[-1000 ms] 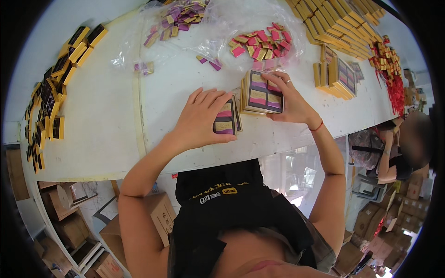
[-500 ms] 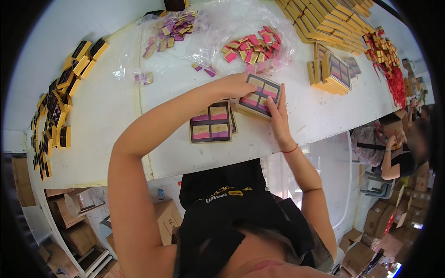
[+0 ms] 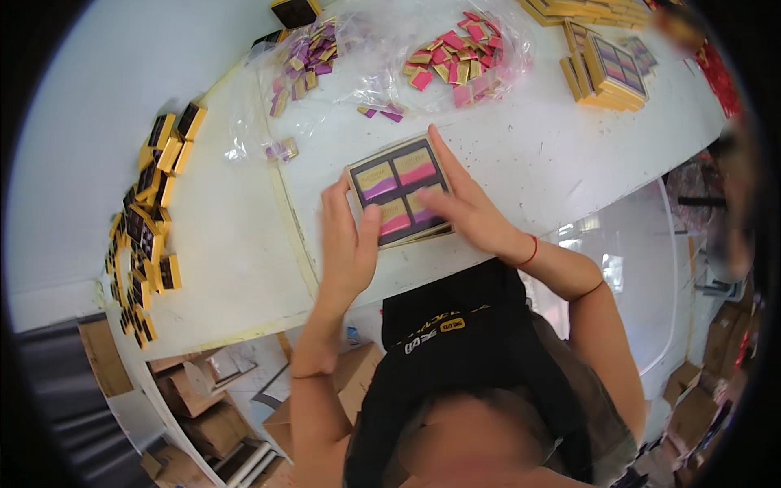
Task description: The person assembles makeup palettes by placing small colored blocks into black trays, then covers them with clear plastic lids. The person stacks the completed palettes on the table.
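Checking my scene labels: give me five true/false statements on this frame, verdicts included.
1. The left hand and right hand flank the four-piece box. True.
2. Every piece in it shows a purple band. False: the upper-right piece shows pink.
3. The pink-and-gold pile lies right of the purple-and-gold pile. True.
4. The right wrist is bare. False: a red bracelet circles it.
5. Black-and-gold boxes line the left side of the white table. True.

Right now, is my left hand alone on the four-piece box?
No, the left hand and the right hand hold opposite sides of the four-piece box.
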